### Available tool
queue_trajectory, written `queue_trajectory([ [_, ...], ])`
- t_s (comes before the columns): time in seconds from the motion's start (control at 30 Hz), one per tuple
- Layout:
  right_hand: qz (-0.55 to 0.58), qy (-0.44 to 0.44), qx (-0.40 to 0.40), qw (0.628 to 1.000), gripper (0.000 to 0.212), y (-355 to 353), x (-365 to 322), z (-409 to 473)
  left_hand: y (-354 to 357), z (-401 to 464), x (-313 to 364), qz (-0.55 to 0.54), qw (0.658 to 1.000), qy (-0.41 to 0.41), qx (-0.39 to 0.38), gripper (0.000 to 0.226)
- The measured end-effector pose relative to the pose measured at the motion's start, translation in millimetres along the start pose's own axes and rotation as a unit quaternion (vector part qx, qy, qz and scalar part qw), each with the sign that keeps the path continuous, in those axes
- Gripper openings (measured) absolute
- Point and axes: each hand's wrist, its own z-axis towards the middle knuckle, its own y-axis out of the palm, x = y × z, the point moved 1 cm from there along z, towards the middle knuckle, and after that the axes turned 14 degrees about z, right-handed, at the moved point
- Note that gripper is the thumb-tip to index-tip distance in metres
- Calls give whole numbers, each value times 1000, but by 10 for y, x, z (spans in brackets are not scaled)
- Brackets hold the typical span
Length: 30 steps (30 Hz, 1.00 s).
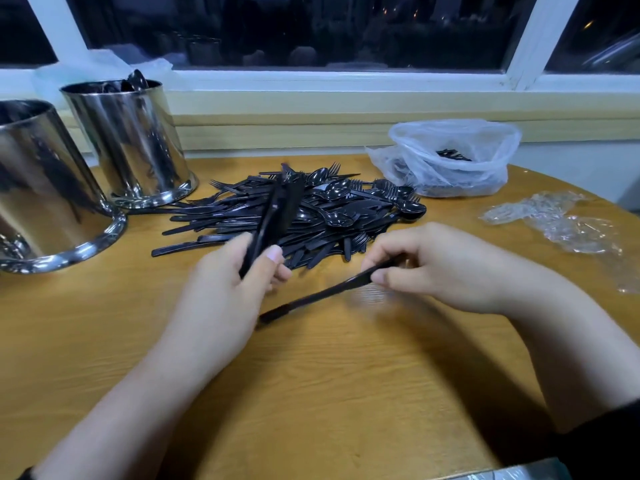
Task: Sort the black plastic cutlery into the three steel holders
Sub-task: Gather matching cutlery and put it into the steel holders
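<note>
Cutlery pile (304, 213) lies mid-frame just above both hands: left hand (235, 285) grips several knives (273, 220), right hand (446, 268) pinches one knife (325, 292); two steel holders (128, 140) upper left.

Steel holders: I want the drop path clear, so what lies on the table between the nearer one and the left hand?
In the head view, only bare wooden table lies between the nearer steel holder and the left hand, which holds a bunch of black cutlery.
</note>
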Motion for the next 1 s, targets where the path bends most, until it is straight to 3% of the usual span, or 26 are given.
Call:
queue_trajectory([
  [0.1,21,-21,34,999,7,127,-31,87,64,-42,-4,1,995,-2,-98,25],
  [0.17,40,-38,56,997,6,165,-40,113,83,-47,-25,29,992,7,-121,34],
  [0.3,107,-63,159,979,9,89,89,142,86,-5,-98,-53,992,-35,-107,37],
  [0.4,82,-36,229,969,21,29,280,205,75,29,-141,-123,985,-70,-98,35],
  [0.5,61,-8,246,967,23,37,373,297,43,34,-145,-147,982,-77,-93,28],
  [0.6,31,-4,252,967,13,99,365,418,33,48,-193,-105,988,-72,-90,34],
  [0.67,9,-5,253,967,6,176,350,536,23,58,-201,-149,980,-101,-86,26],
  [0.83,-37,16,288,957,29,330,315,790,-4,88,-245,-187,972,-123,-72,23],
  [1.0,-49,67,313,946,36,344,277,860,-33,110,-286,-187,971,-137,-61,22],
])
